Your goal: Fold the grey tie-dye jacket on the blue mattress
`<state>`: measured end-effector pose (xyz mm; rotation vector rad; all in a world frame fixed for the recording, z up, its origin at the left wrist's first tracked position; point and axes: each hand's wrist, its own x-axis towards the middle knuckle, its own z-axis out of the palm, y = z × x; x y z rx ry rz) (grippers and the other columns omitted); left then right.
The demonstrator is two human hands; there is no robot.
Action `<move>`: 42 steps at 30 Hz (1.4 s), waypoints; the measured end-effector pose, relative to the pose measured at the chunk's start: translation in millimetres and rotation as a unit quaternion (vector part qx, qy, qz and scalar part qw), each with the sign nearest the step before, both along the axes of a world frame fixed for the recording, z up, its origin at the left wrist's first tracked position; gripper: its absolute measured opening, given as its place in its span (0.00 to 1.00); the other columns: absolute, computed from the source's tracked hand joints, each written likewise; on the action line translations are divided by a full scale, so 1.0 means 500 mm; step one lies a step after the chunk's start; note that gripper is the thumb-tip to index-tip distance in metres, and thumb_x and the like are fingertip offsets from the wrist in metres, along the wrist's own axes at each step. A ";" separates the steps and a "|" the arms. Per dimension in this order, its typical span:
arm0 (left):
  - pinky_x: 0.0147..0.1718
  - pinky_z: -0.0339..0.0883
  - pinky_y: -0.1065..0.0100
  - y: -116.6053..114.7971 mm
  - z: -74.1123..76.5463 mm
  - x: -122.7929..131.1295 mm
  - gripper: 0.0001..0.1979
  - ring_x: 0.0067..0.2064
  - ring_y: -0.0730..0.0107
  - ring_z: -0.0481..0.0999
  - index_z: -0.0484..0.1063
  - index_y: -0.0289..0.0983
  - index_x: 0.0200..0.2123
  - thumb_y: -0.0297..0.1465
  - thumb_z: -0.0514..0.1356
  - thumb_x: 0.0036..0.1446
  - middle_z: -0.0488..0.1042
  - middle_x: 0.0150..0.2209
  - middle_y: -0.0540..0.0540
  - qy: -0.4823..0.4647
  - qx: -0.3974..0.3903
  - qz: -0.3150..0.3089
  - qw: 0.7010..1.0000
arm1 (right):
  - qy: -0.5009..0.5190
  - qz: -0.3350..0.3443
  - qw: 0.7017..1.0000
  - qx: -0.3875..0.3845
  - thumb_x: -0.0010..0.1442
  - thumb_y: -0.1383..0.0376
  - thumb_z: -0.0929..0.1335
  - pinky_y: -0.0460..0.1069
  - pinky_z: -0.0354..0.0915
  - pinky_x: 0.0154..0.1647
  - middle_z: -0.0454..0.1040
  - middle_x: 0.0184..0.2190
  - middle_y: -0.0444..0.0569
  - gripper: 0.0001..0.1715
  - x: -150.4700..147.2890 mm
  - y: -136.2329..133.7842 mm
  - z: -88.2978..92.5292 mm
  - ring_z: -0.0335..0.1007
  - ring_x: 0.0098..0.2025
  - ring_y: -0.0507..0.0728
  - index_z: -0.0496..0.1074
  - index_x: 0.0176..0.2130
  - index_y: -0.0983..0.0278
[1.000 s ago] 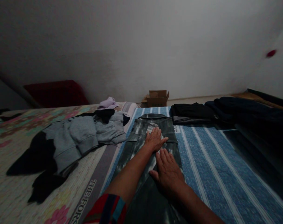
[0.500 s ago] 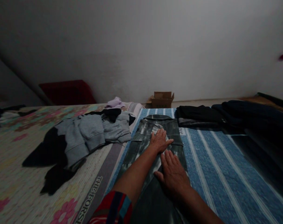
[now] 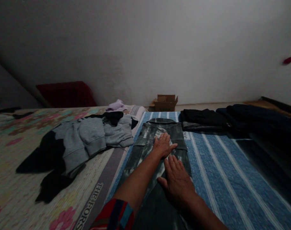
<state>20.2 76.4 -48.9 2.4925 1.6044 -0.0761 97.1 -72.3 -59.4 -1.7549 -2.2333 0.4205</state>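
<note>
A grey-green washed pair of trousers [image 3: 145,140] lies flat and lengthwise on the blue striped sheet [image 3: 214,166], waistband at the far end. My left hand [image 3: 163,145] rests palm down, fingers spread, on the upper part near the pockets. My right hand [image 3: 177,180] lies flat on the trousers just nearer to me, its fingertips close to the left hand. Neither hand grips anything. A red, blue-striped sleeve [image 3: 114,215] shows at my left arm.
A heap of grey and black clothes [image 3: 83,140] lies on the floral bedcover [image 3: 13,179] at left, a lilac garment [image 3: 115,105] behind it. Folded dark garments [image 3: 231,119] sit at the right back. A cardboard box [image 3: 166,102] stands by the wall, a red cushion [image 3: 64,94] at left.
Both hands stay flat on the trousers and have barely shifted. The view has swung slightly, so the scene sits a little differently in frame.
</note>
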 end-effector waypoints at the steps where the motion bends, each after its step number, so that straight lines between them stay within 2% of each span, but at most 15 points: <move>1: 0.63 0.33 0.44 -0.001 0.001 0.000 0.42 0.70 0.54 0.36 0.45 0.32 0.67 0.56 0.35 0.60 0.40 0.69 0.40 -0.001 0.001 -0.001 1.000 | 0.001 0.000 1.000 -0.001 0.64 0.48 0.60 0.61 0.38 0.67 0.44 0.67 0.64 0.43 0.000 0.000 0.001 0.34 0.69 0.67 0.52 0.66 0.73; 9: 0.63 0.35 0.43 -0.003 -0.005 -0.002 0.41 0.69 0.53 0.40 0.49 0.32 0.66 0.55 0.34 0.61 0.43 0.69 0.39 -0.015 0.026 0.000 1.000 | -0.004 0.000 1.000 -0.010 0.64 0.46 0.58 0.61 0.38 0.67 0.43 0.67 0.63 0.43 -0.002 0.002 -0.002 0.33 0.69 0.67 0.51 0.66 0.72; 15: 0.63 0.34 0.43 0.001 -0.013 -0.007 0.42 0.70 0.54 0.37 0.48 0.33 0.67 0.56 0.36 0.60 0.40 0.69 0.39 -0.019 0.027 0.004 0.999 | 0.006 0.001 1.000 -0.017 0.63 0.45 0.58 0.62 0.37 0.67 0.41 0.67 0.61 0.44 -0.004 0.008 -0.014 0.31 0.69 0.67 0.50 0.66 0.71; 24: 0.63 0.35 0.44 -0.009 0.001 -0.008 0.41 0.69 0.53 0.37 0.48 0.32 0.67 0.55 0.36 0.61 0.40 0.69 0.37 -0.011 0.018 0.005 1.000 | 0.016 -0.002 1.000 -0.003 0.63 0.44 0.57 0.61 0.38 0.68 0.42 0.67 0.61 0.44 -0.005 0.005 -0.017 0.33 0.69 0.66 0.52 0.66 0.71; 33: 0.63 0.33 0.42 -0.001 0.000 -0.009 0.42 0.70 0.54 0.34 0.47 0.32 0.67 0.56 0.37 0.60 0.37 0.69 0.38 -0.009 0.011 0.000 1.000 | 0.010 0.004 1.000 -0.002 0.63 0.43 0.56 0.62 0.40 0.67 0.41 0.67 0.59 0.44 -0.003 0.007 -0.026 0.33 0.69 0.66 0.51 0.66 0.69; 42: 0.63 0.34 0.43 0.010 -0.010 -0.013 0.44 0.69 0.53 0.38 0.49 0.33 0.66 0.58 0.38 0.58 0.43 0.69 0.37 -0.015 0.027 -0.009 0.999 | 0.005 -0.001 1.000 -0.011 0.64 0.44 0.56 0.61 0.38 0.68 0.41 0.67 0.59 0.43 -0.005 0.005 -0.026 0.33 0.69 0.65 0.52 0.65 0.69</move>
